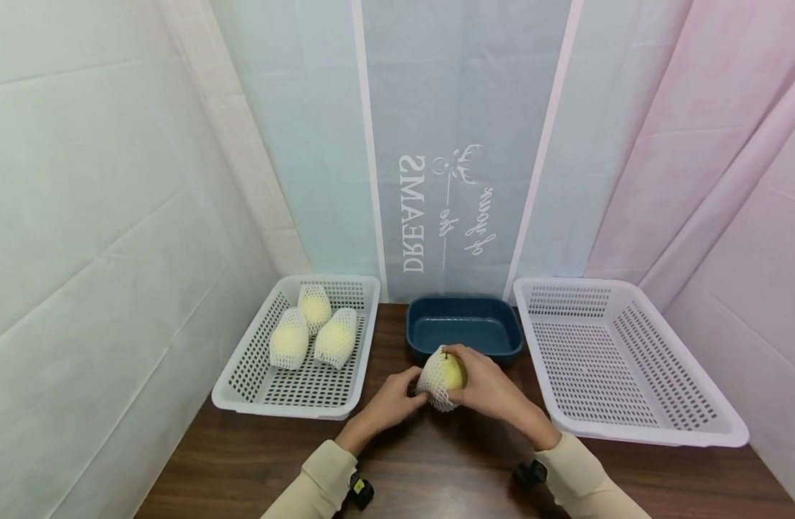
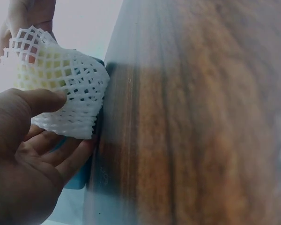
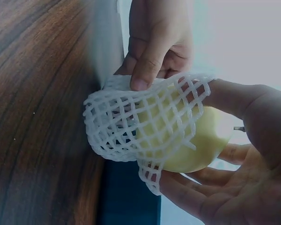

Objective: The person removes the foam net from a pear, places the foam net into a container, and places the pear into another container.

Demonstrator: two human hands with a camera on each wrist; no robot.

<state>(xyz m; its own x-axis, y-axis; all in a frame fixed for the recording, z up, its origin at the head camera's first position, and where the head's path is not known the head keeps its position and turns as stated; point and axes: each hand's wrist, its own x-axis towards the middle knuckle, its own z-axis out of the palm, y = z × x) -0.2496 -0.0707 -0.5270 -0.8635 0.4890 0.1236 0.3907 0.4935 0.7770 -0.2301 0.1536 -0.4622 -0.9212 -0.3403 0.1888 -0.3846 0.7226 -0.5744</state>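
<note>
A pale yellow-green pear (image 3: 206,145) with a short stem sits partly inside a white foam net sleeve (image 3: 112,122), above the table and in front of the blue dish. My right hand (image 1: 494,389) grips the pear from the right, fingers and thumb curled round its bare side. From the left, my left hand (image 1: 391,401) pinches the net sleeve; in the left wrist view its thumb (image 2: 47,101) lies on the mesh with the fingers underneath. The sleeve's loose end hangs past the pear toward the table.
At the left, a white basket (image 1: 287,413) holds several netted fruits (image 1: 335,337). Behind the hands stands a dark blue dish (image 1: 465,333). A larger white basket (image 1: 585,360) is at the right. Curtains and pale walls enclose the wooden table (image 1: 429,476).
</note>
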